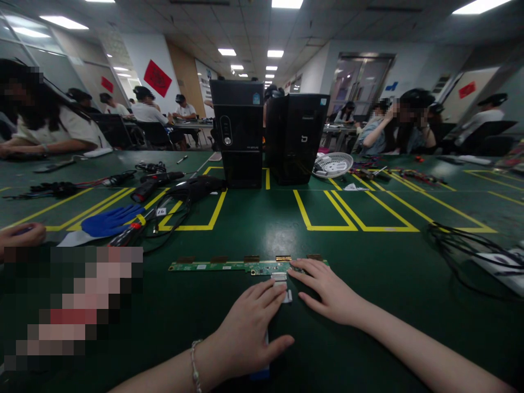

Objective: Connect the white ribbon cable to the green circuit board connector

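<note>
A long, narrow green circuit board [225, 267] lies flat on the green table, with several copper-coloured tabs along its far edge. My right hand [329, 286] rests its fingertips on the right part of the board, partly covering it, the thumb held apart. Close to the board's near edge, my left hand [245, 330] lies palm down over a flat white ribbon cable [279, 277]. Its fingers are stretched out over the cable and its thumb points right. From beneath this hand a blue strip [260, 375] shows; most of the cable is hidden.
Two black computer towers [241, 136] stand ahead. To the left lie a blue glove [110, 219], a screwdriver [125, 234] and a power tool [153, 183]. Black cables [462, 254] lie at right, a white basket [333, 165] behind. Another person's hand [24, 238] is at far left.
</note>
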A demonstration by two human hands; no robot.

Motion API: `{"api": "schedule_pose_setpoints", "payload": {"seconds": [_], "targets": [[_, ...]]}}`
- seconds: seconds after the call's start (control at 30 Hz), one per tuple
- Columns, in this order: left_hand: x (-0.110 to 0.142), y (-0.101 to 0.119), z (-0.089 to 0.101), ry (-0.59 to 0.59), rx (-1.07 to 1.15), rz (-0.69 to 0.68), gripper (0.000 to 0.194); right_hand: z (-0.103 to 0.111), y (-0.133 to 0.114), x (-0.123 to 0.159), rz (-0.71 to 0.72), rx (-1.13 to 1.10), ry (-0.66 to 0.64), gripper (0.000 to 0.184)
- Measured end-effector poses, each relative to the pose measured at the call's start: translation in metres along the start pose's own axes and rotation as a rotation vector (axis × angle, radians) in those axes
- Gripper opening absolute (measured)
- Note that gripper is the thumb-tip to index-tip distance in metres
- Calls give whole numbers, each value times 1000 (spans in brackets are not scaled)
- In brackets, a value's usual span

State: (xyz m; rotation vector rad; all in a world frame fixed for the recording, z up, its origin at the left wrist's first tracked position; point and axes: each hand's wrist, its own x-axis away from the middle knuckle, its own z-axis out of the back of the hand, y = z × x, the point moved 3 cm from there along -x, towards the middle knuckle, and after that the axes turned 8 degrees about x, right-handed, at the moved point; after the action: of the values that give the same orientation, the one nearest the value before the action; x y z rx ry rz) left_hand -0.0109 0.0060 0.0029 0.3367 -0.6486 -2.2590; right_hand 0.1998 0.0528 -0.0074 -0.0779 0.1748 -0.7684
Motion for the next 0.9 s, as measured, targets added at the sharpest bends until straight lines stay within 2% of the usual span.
{"api": "schedule_pose_setpoints", "payload": {"seconds": [0.37,0.9], "targets": [[0,1,0,-39,6,19,74,0,1,-2,2,-6,16,47],[-1,-1,-4,-32,-23,8,74,-1,1,-2,-9,-15,-3,47]]}}
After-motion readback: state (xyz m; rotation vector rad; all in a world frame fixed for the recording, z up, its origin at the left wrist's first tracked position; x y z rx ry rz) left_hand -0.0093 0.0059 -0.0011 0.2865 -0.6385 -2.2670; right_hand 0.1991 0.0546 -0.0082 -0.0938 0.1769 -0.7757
